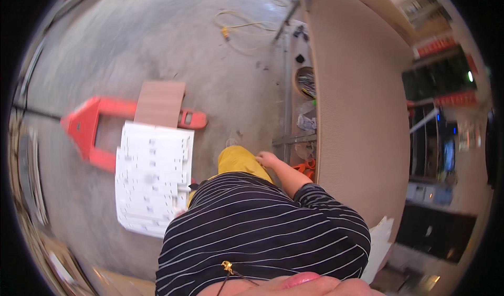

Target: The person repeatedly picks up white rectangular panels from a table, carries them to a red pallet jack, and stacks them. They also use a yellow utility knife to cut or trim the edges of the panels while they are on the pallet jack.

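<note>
My right hand [268, 159] hangs beside the yellow trousers [234, 161], its fingers loosely bent and nothing visible in them. The bare forearm comes down from a striped black sleeve. Of my left hand [180, 213] only a sliver of skin shows past my shirt, so its fingers are hidden. It is nearest to a stack of white sheets [152, 175] with small slots and stepped edges. Those sheets lie across the red pallet jack [84, 128], next to a piece of brown cardboard [161, 102] on its forks.
On my right runs a long worktable [362, 96] with a brown, ribbed-edged top. A round container of small parts [305, 82] and orange items [305, 168] sit beneath its near edge. A yellow cable [247, 25] lies on the concrete floor ahead. Dark equipment [438, 78] stands beyond the table.
</note>
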### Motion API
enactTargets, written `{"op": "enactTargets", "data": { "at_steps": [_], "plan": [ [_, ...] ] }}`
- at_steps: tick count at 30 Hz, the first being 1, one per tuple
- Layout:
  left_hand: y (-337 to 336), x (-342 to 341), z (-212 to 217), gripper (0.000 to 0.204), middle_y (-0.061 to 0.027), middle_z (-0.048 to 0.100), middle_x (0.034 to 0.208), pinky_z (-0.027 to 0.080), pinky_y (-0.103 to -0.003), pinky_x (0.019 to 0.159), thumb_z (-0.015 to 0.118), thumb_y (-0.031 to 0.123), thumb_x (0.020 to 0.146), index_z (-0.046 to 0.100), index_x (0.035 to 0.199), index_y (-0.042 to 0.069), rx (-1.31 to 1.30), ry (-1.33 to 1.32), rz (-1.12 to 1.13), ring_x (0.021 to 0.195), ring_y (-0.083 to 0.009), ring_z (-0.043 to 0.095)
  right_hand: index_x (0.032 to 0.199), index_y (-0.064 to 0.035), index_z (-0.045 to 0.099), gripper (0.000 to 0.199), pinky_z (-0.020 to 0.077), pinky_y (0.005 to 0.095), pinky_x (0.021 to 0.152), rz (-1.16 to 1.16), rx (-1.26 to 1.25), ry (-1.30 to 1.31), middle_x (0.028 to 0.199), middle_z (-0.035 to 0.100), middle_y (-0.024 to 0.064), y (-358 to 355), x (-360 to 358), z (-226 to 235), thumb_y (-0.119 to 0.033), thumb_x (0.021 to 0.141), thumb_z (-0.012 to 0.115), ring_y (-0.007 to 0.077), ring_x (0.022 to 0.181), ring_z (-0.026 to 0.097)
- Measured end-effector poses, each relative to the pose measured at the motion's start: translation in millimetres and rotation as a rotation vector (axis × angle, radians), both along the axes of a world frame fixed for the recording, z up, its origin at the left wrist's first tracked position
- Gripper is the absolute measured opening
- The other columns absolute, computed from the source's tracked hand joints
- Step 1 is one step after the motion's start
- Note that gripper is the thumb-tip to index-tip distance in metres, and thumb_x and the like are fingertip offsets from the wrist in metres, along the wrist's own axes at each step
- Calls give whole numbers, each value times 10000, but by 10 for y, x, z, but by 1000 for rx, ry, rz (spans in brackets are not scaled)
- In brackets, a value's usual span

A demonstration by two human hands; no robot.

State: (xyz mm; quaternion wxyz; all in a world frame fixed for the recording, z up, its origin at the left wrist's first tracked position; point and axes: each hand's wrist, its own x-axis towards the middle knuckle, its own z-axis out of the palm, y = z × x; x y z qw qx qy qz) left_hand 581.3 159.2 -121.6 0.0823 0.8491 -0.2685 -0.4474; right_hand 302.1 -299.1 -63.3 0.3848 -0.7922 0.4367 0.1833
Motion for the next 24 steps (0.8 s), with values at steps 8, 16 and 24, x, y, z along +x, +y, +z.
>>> {"op": "enactTargets", "data": {
  "at_steps": [8, 16, 24],
  "plan": [
    [-1599, 594, 244, 265, -172, 600, 916, 495, -423, 686, 526, 230, 859, 546, 990, 0, 37, 281, 285, 839, -316, 594, 999, -38, 623, 333, 492, 324, 682, -394, -61, -306, 820, 657, 96, -1496, 504, 332, -321, 835, 560, 188, 712, 628],
    [-3230, 1340, 184, 297, -152, 594, 956, 506, -386, 686, 517, 248, 882, 538, 1044, 1, 32, 307, -13, 833, -281, 595, 1229, -90, 528, 404, 473, 298, 721, -1007, 24, -835, 887, 629, 62, -1671, -234, 1309, -290, 878, 550, 134, 763, 584],
    [-4692, 1702, -168, 330, -131, 588, 995, 516, -350, 685, 507, 267, 904, 530, 1098, 1, -121, 404, -68, 827, -245, 597, 1042, -46, 572, 273, 416, 352, 882, -1695, -1040, -832, 947, 595, 89, -516, -1712, 3113, -262, 898, 486, 216, 957, 551]
  ]
}}
